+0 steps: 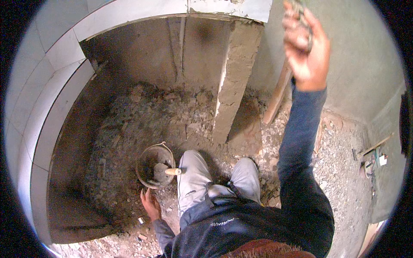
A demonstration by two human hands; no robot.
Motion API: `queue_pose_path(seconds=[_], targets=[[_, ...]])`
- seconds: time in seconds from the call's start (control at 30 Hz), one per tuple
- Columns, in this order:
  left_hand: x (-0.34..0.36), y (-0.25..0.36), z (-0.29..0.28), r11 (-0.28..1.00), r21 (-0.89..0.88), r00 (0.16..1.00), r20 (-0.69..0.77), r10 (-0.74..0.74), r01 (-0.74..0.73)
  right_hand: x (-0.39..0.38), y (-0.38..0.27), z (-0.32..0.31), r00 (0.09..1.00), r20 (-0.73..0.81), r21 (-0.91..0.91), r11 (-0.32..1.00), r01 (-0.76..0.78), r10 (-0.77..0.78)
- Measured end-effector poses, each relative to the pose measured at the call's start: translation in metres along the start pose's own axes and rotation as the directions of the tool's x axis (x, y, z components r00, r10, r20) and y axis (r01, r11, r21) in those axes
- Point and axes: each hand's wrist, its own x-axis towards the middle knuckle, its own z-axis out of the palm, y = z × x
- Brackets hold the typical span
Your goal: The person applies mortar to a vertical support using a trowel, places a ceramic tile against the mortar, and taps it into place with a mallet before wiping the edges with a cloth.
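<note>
My right hand (307, 47) is raised high at the far right, in front of the grey wall. Its fingers curl round something greyish, too blurred to name. Low on the left, my left hand (150, 203) has its fingers apart and holds nothing. It is just below the near rim of a round bucket (140, 174); whether it touches the rim I cannot tell. A trowel with a pale wooden handle (173, 171) lies in the bucket, its blade in the grey mix. The handle sticks out over the right rim, beside my left leg.
Rubble (124, 116) covers the floor. A white-tiled counter (137, 9) curves along the left and far sides, with a rough cement pillar (241, 73) under it. A wooden board (277, 94) leans against the wall. Tools (372, 161) lie by the right wall.
</note>
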Motion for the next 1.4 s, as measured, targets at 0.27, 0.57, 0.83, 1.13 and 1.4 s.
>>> queue_pose_path(seconds=[0.27, 0.57, 0.83, 1.13, 1.4], targets=[[-0.007, 0.010, -0.003, 0.990, -0.015, 0.990, 0.035, -0.136, 0.137, -0.102, 0.118, 0.027, 0.905, -0.424, -0.016, 1.000, -0.021, 0.012], [-0.022, -0.004, -0.024, 0.995, 0.020, 0.995, -0.022, -0.098, 0.099, -0.197, 0.326, 0.015, 0.954, -0.257, -0.562, 0.780, -0.277, 0.153], [-0.043, -0.019, -0.032, 0.975, -0.001, 0.973, -0.073, -0.220, 0.221, -0.190, 0.342, -0.009, 0.962, -0.227, -0.877, 0.399, -0.269, 0.150], [-0.028, -0.003, -0.036, 0.974, -0.045, 0.975, -0.020, -0.223, 0.222, -0.061, 0.235, -0.033, 0.812, -0.395, -0.785, 0.617, -0.057, -0.429], [-0.039, -0.029, -0.033, 0.933, -0.165, 0.944, -0.031, -0.330, 0.320, -0.025, 0.248, -0.096, 0.742, -0.219, -0.971, 0.213, -0.105, -0.634]])
